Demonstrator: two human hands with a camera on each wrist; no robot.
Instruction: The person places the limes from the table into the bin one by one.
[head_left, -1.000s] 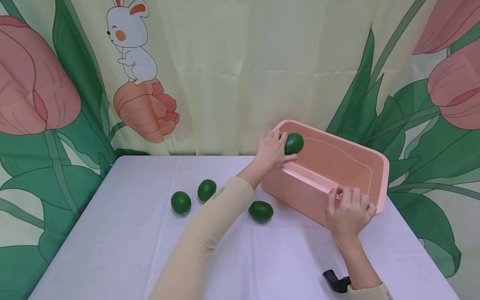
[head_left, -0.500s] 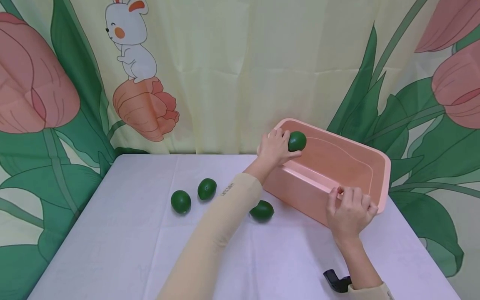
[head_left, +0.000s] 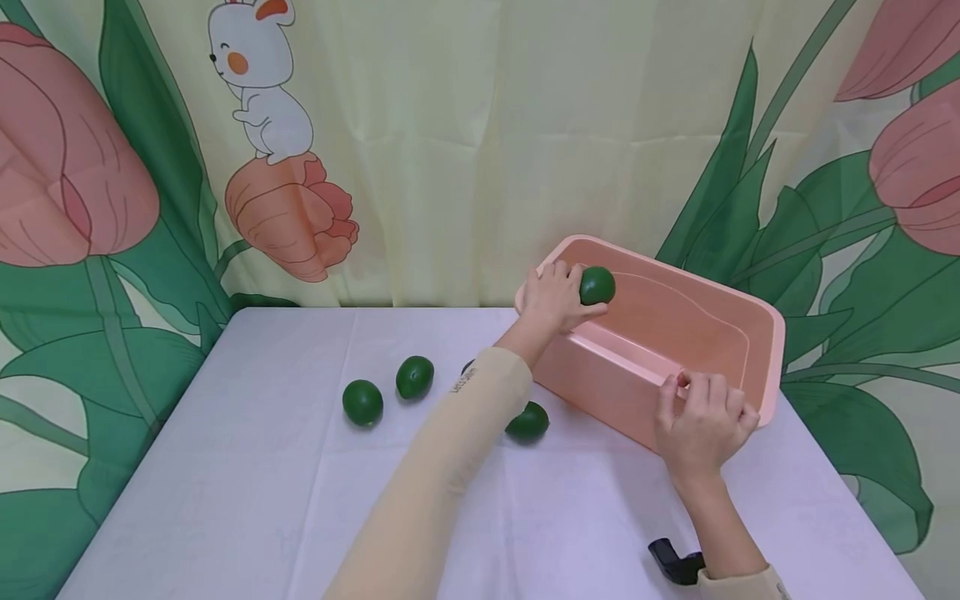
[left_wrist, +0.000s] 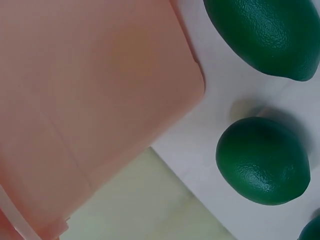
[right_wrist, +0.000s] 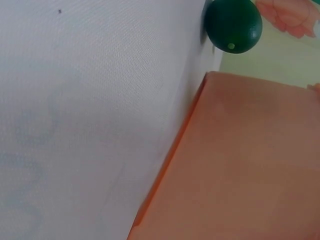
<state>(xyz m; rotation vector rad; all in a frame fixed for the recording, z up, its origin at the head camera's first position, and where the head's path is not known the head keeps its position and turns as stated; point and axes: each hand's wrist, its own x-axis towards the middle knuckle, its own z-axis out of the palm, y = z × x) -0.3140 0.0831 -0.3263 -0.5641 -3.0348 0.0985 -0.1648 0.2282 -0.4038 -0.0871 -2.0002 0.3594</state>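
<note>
My left hand (head_left: 553, 298) holds a green lime (head_left: 597, 286) at the left end of a pink plastic bin (head_left: 600, 383), fingers over its top and thumb beneath. The hand overlaps the bin's left rim in the head view. Over the near rim, toward the right end, my right hand (head_left: 703, 425) grips the bin with bent fingers. Three more limes are on the table: two lie to the left of my forearm, and a third lime (head_left: 528, 423), partly covered by the sleeve, is in front of the bin. Neither wrist view shows fingers.
A white cloth covers the table (head_left: 247, 467). Right behind it hangs a printed curtain (head_left: 450, 167). The black device (head_left: 675, 562) at my right wrist is close over the cloth. My left sleeve (head_left: 442, 467) crosses the table's middle.
My left hand and the lime have shifted slightly right over the bin. The left forearm moved right too and now covers part of the nearest lime. The right hand keeps its grip.
</note>
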